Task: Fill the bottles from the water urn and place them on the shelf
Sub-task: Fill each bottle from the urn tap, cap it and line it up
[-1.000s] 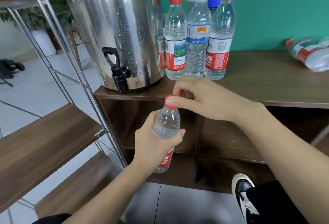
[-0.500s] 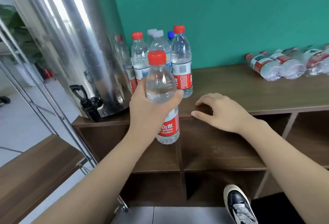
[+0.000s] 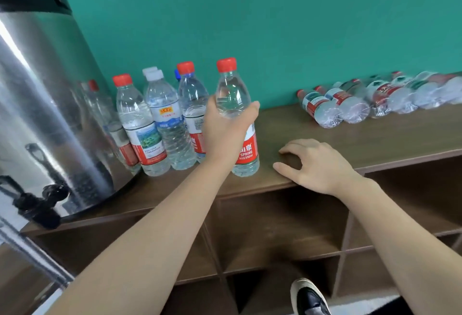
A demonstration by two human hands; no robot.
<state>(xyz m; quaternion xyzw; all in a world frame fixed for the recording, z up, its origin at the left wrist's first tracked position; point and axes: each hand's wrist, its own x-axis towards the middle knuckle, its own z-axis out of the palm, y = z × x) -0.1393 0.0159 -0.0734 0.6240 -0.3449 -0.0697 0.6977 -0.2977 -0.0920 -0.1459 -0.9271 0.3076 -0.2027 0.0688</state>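
My left hand [image 3: 226, 132]: wrapped round the middle of a red-capped bottle [image 3: 236, 117], thumb on the right side of it, fingers curled behind where I can't see them.
Bottle I hold: upright, cap [image 3: 226, 64] screwed on, clear water showing through it, red label low on the body. Its base is at the top of the shelf [image 3: 325, 137], near the front edge; I cannot tell whether it is resting there or just above the wood.
My right hand [image 3: 316, 164]: holding nothing, palm down on the shelf top at the front edge, fingers loosely bent, fingertips [image 3: 283, 151] on the wood, just right of the bottle and apart from it.
Standing bottles [image 3: 160, 124]: a cluster of upright ones just left of my left hand, between it and the urn; red caps, white caps and a blue one peeping behind. All look filled.
Water urn [image 3: 47, 104]: big, steel, at the left end of the shelf top, black lid above, black tap [image 3: 40, 204] low on its front, overhanging the edge.
Lying bottles [image 3: 350, 102]: a row on their sides at the back right, against the green wall [image 3: 275, 27], well apart from my hands; the far ones are blurred.
Below: open wooden compartments [image 3: 275, 227] of the shelf unit.
My shoe [image 3: 310, 297]: black and white, on the floor at the bottom.
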